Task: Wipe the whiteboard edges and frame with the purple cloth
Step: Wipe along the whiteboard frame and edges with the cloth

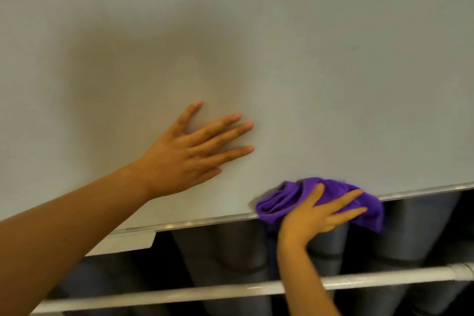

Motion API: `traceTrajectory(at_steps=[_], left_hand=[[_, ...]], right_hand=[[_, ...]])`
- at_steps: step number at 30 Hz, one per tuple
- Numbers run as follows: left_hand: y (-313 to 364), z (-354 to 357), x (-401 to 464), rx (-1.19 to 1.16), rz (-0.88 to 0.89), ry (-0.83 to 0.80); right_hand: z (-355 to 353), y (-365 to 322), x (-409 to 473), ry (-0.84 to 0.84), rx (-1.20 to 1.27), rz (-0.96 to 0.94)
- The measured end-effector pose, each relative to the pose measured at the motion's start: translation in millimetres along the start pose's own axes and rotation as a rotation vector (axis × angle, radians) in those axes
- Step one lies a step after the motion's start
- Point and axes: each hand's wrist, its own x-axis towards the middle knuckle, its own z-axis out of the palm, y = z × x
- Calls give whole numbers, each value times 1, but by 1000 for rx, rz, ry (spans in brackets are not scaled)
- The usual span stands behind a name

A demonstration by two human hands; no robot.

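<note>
Whiteboard fills the upper frame. Left hand, fingers spread flat, braces the panel; right hand, fingers extended, presses the purple cloth along the lower frame edge.

One head-worn camera looks forward, close up against the whiteboard and its lower frame.

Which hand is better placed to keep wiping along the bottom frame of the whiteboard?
Right. The right hand already presses the purple cloth onto the bottom frame, while the left hand lies flat on the whiteboard above the edge, holding nothing.
</note>
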Motion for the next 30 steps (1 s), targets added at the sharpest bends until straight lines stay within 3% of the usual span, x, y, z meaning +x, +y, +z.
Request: traceTrajectory(at_steps=[7,10,19,30], left_hand=[[-38,0,-61,-9,39,-6],[-45,-1,-75,-8,55,-1],[-59,-8,-117,14,16,-33],[-66,-4,-157,3,3,-72]], right_hand=[[60,-22,-175,-206,-81,153],[55,-18,-176,-244,-45,134],[37,-12,-119,-97,-11,88],[78,-19,-206,-136,30,191]])
